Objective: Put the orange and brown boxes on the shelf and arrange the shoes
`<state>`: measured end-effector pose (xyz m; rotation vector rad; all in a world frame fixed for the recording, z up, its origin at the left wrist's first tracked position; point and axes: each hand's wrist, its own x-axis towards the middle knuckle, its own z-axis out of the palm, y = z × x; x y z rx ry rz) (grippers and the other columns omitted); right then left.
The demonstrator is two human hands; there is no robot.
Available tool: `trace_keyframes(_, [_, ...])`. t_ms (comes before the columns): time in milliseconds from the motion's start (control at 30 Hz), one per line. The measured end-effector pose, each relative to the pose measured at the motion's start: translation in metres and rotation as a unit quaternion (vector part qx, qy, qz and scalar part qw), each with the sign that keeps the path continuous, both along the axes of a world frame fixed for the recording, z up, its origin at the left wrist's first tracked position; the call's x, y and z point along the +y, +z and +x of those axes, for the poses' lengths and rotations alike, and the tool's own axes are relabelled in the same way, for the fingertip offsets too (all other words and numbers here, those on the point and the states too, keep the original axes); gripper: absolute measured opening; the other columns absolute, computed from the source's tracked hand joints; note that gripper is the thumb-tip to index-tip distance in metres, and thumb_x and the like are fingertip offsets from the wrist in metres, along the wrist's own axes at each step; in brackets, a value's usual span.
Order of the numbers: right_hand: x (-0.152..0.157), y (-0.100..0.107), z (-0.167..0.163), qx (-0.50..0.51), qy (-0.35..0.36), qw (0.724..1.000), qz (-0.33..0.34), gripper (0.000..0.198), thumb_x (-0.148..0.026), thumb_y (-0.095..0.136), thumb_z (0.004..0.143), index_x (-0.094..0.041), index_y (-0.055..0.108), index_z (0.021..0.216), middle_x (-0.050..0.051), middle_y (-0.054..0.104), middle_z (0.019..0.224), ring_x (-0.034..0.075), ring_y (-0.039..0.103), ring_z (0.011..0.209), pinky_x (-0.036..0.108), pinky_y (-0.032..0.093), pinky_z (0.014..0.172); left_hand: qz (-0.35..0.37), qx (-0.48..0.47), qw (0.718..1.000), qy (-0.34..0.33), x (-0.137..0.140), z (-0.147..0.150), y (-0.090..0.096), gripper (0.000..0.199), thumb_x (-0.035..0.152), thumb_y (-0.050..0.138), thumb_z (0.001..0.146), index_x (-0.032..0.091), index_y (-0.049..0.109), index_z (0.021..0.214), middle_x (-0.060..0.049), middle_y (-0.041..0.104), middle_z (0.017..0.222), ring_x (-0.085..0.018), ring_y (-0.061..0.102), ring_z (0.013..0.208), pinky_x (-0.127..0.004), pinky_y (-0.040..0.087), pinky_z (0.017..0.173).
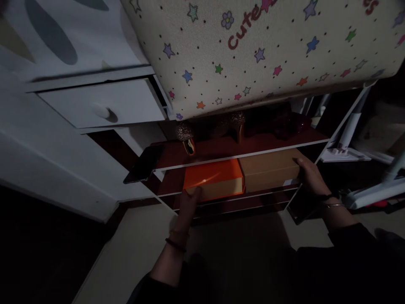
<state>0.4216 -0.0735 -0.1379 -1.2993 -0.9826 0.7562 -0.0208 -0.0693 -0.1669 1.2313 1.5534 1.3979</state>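
Note:
An orange box (212,174) and a brown cardboard box (268,169) sit end to end on a lower shelf of a dark red rack. My left hand (189,204) is at the orange box's front left corner, its thumb against the front face and its other fingers mostly hidden. At the far end, my right hand (311,175) grips the cardboard box's right side, with the thumb on its upper edge. The fingers of that hand are largely out of sight. Both boxes look closed.
Glittery high-heeled shoes (185,131) stand on the upper shelf (215,150) under a star-printed cloth (253,55). A dark, phone-like slab (144,164) overhangs that shelf's left end. A white drawer (104,103) is at left, white metal legs (349,126) at right.

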Motion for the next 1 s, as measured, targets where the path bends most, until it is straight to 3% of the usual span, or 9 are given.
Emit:
trace_keyframes(200, [-0.001, -0.012, 0.015, 0.019, 0.036, 0.999, 0.017, 0.069, -0.066, 0.073, 0.088, -0.028, 0.065, 0.145, 0.009, 0.073, 0.140, 0.031, 0.073, 0.120, 0.042, 0.064, 0.093, 0.012, -0.009, 1.000, -0.001, -0.002, -0.001, -0.004, 0.051, 0.058, 0.078, 0.079, 0.018, 0.067, 0.108, -0.012, 0.078, 0.110, -0.029, 0.074, 0.103, -0.042, 0.059, 0.091])
trace_keyframes(400, [-0.016, -0.009, 0.027, -0.060, -0.022, 0.998, -0.002, 0.078, -0.069, 0.074, 0.085, -0.028, 0.061, 0.150, 0.012, 0.071, 0.142, 0.034, 0.070, 0.126, 0.051, 0.057, 0.108, 0.045, 0.037, 0.998, -0.028, -0.014, -0.003, -0.002, 0.054, 0.053, 0.078, 0.082, 0.020, 0.065, 0.122, -0.011, 0.076, 0.120, -0.029, 0.072, 0.112, -0.043, 0.059, 0.097])
trace_keyframes(533, [-0.032, 0.002, 0.020, -0.146, -0.129, 0.975, 0.103, 0.058, -0.062, 0.074, 0.089, -0.025, 0.072, 0.133, 0.012, 0.075, 0.133, 0.034, 0.069, 0.125, 0.058, 0.051, 0.114, 0.149, 0.095, 0.984, -0.010, -0.032, -0.008, 0.000, 0.066, 0.047, 0.073, 0.090, 0.021, 0.054, 0.147, -0.016, 0.060, 0.152, -0.031, 0.056, 0.143, -0.050, 0.045, 0.120])
trace_keyframes(600, [-0.042, 0.013, 0.009, -0.185, -0.177, 0.954, 0.156, 0.047, -0.058, 0.073, 0.092, -0.025, 0.074, 0.125, 0.010, 0.076, 0.126, 0.033, 0.069, 0.123, 0.059, 0.049, 0.116, 0.202, 0.129, 0.971, 0.018, -0.041, -0.010, 0.005, 0.066, 0.045, 0.074, 0.092, 0.022, 0.052, 0.150, -0.017, 0.054, 0.157, -0.032, 0.051, 0.148, -0.051, 0.041, 0.124])
trace_keyframes(700, [-0.051, 0.041, -0.018, -0.186, -0.159, 0.949, 0.198, 0.038, -0.052, 0.071, 0.096, -0.028, 0.073, 0.125, 0.009, 0.076, 0.122, 0.031, 0.070, 0.120, 0.056, 0.050, 0.116, 0.234, 0.122, 0.963, 0.048, -0.048, -0.010, 0.026, 0.065, 0.048, 0.077, 0.090, 0.026, 0.056, 0.147, -0.016, 0.054, 0.155, -0.033, 0.051, 0.148, -0.047, 0.047, 0.120])
trace_keyframes(800, [-0.039, 0.081, -0.051, -0.165, -0.030, 0.963, 0.211, 0.042, -0.049, 0.074, 0.095, -0.031, 0.068, 0.133, 0.009, 0.075, 0.125, 0.029, 0.070, 0.121, 0.052, 0.051, 0.116, 0.250, 0.083, 0.963, 0.047, -0.035, -0.004, 0.064, 0.070, 0.051, 0.081, 0.085, 0.028, 0.057, 0.147, -0.014, 0.053, 0.156, -0.033, 0.048, 0.150, -0.044, 0.047, 0.121])
trace_keyframes(933, [0.017, 0.134, -0.089, -0.101, 0.149, 0.967, 0.181, 0.063, -0.052, 0.084, 0.083, -0.031, 0.063, 0.139, 0.007, 0.073, 0.135, 0.029, 0.069, 0.126, 0.052, 0.051, 0.117, 0.240, -0.027, 0.970, -0.026, 0.014, 0.009, 0.118, 0.082, 0.045, 0.086, 0.080, 0.026, 0.049, 0.151, -0.016, 0.053, 0.157, -0.031, 0.052, 0.147, -0.045, 0.043, 0.123])
trace_keyframes(1000, [0.050, 0.152, -0.103, -0.084, 0.168, 0.967, 0.174, 0.060, -0.049, 0.087, 0.079, -0.027, 0.068, 0.132, 0.008, 0.073, 0.136, 0.031, 0.067, 0.130, 0.053, 0.048, 0.119, 0.183, -0.073, 0.979, -0.053, 0.040, 0.015, 0.138, 0.088, 0.039, 0.089, 0.076, 0.024, 0.046, 0.151, -0.018, 0.052, 0.157, -0.032, 0.053, 0.147, -0.047, 0.046, 0.121])
